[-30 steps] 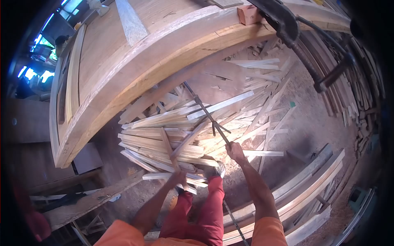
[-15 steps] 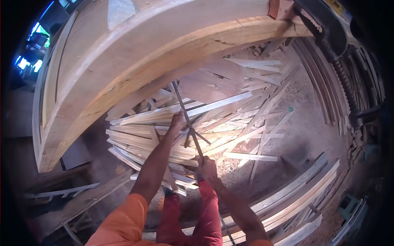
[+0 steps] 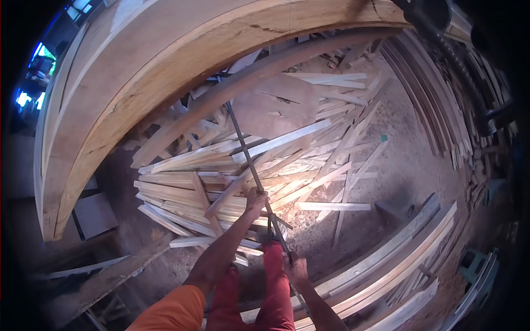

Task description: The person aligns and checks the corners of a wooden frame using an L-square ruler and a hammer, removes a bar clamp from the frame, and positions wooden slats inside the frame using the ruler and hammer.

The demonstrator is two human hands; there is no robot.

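A long thin metal rod (image 3: pixel 240 138) runs slantwise from under the curved wooden frame toward my body. It has a short forked piece, and its lower part looks threaded. My left hand (image 3: pixel 255 203) is closed around the rod just above the fork. Farther down, near my right knee, my right hand (image 3: pixel 297 270) grips the same rod's lower part. Its fingers are partly hidden. The rod's far end passes behind a curved brown beam (image 3: pixel 221 99), below the big pale curved wooden frame (image 3: pixel 160 66).
Loose wooden strips (image 3: pixel 187 193) lie heaped on the floor under the rod, beside a thin brown board (image 3: pixel 276 105). Long planks (image 3: pixel 386 248) lie at lower right, and dark boards (image 3: pixel 414 94) at right. A metal screw clamp (image 3: pixel 464 66) hangs at upper right.
The rod and both hands have come down toward my body, with the left hand now close to the fork. My view has shifted, showing more of the brown beam under the frame.
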